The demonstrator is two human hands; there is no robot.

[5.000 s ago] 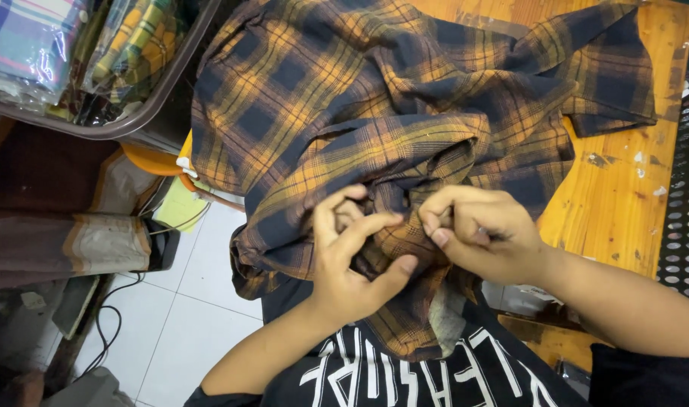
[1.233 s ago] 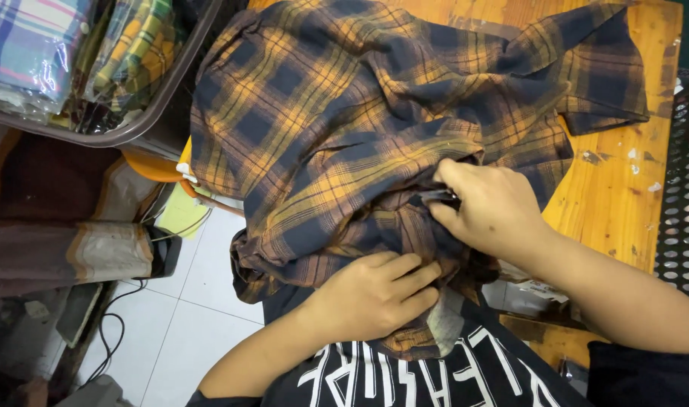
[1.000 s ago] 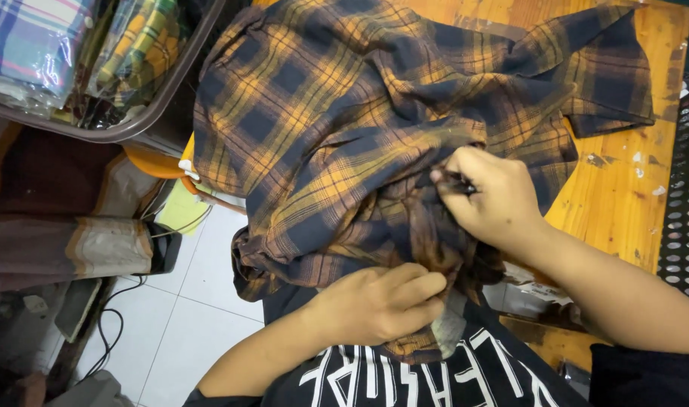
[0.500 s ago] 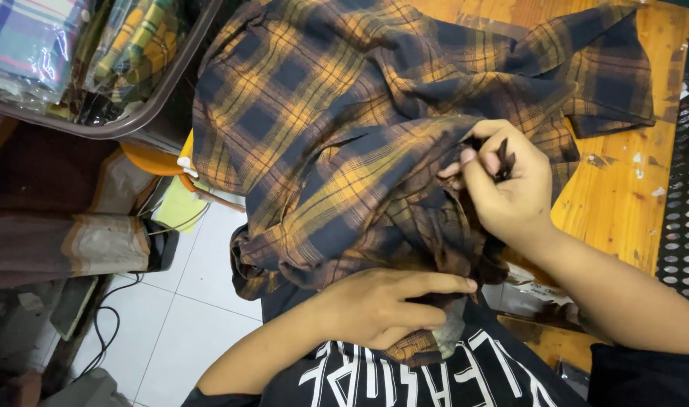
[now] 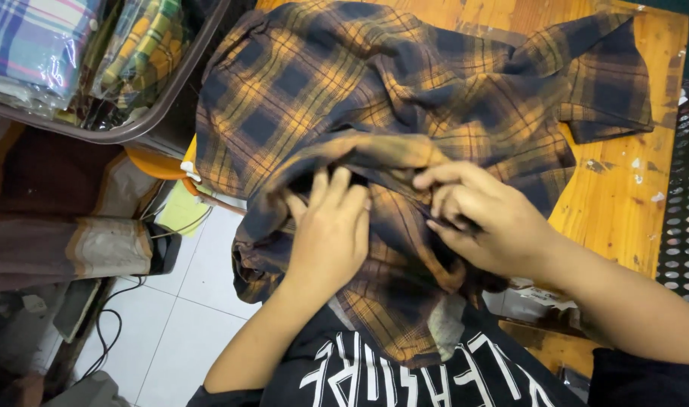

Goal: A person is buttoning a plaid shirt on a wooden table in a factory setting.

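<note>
Compared with half a second ago, the right hand [image 5: 484, 222] has come back down from the raised fold to the middle of the plaid shirt [image 5: 374, 98], and the left hand [image 5: 331, 230] has moved up from the lower hem to lie beside it; the work appears to have returned to one spot on the cloth. The left hand lies flat, fingers extended and pressing the fabric. The right hand is curled closed, pinching a small dark object, too small to identify, against the shirt. The shirt lies spread on the wooden worktop [image 5: 623, 203], its lower part hanging toward the person's lap.
</note>
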